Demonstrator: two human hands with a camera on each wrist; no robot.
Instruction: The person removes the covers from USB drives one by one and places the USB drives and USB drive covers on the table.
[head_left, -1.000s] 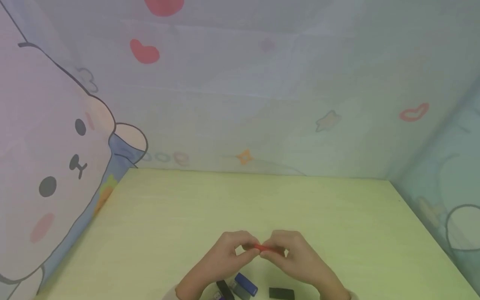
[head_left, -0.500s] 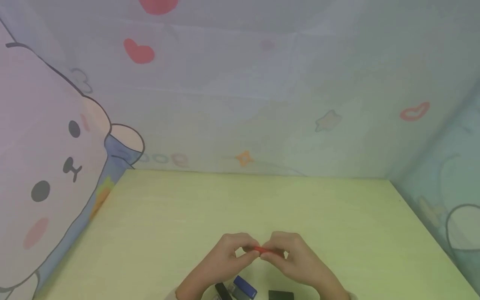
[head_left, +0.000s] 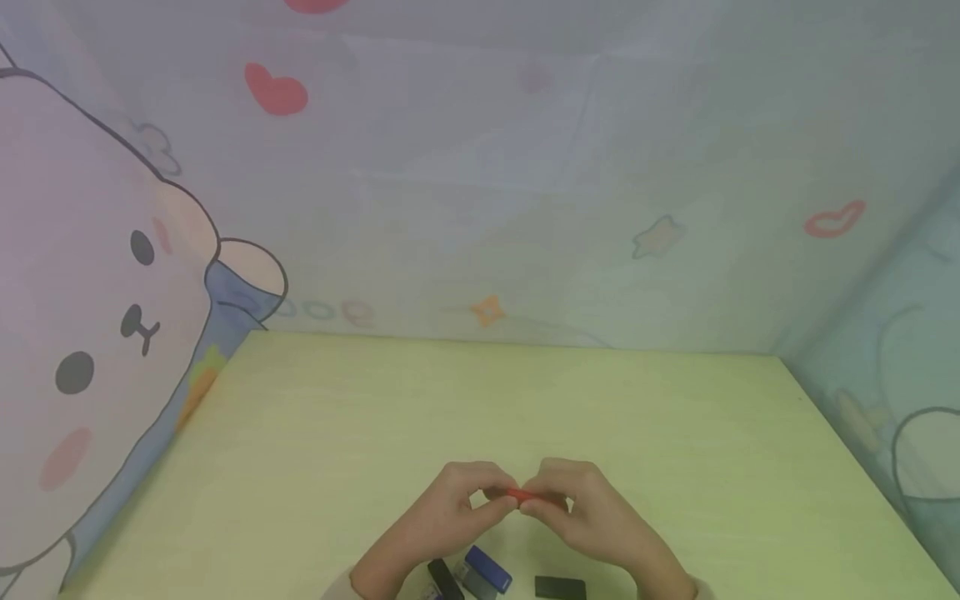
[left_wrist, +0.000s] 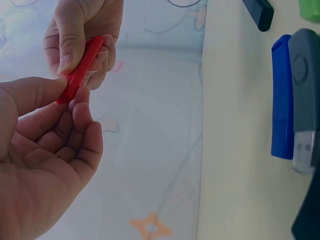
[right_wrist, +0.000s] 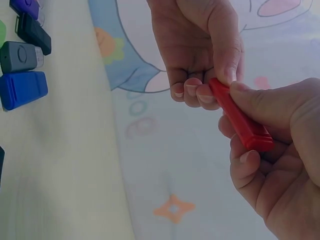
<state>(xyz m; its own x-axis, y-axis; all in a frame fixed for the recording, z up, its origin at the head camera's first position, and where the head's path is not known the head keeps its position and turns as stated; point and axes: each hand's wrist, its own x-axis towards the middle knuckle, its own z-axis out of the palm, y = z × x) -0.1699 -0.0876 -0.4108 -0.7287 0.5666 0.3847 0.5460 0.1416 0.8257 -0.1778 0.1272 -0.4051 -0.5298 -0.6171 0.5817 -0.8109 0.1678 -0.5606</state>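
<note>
Both hands hold a slim, glossy red USB stick (head_left: 522,497) between them, above the near part of the table. My left hand (head_left: 461,510) pinches one end between thumb and forefinger. The other end is pinched by my right hand (head_left: 592,515), and the two thumb tips lie close together. In the right wrist view the red stick (right_wrist: 242,117) slants down to the right, its ridged end out past the right thumb. The left wrist view has the same stick (left_wrist: 84,67) partly covered by both hands' fingers; no metal plug shows.
Below the hands on the pale yellow-green table (head_left: 480,400) lie several USB sticks: a blue one (head_left: 489,568), a grey one (right_wrist: 20,57) against it, a black one (head_left: 446,578) and a purple one (right_wrist: 25,7). Another dark stick (head_left: 560,587) lies apart to the right. A green thing (left_wrist: 310,10) shows partly.
The head view has shifted slightly. Both hands keep their pinch on the red USB stick, with almost no visible movement.
</note>
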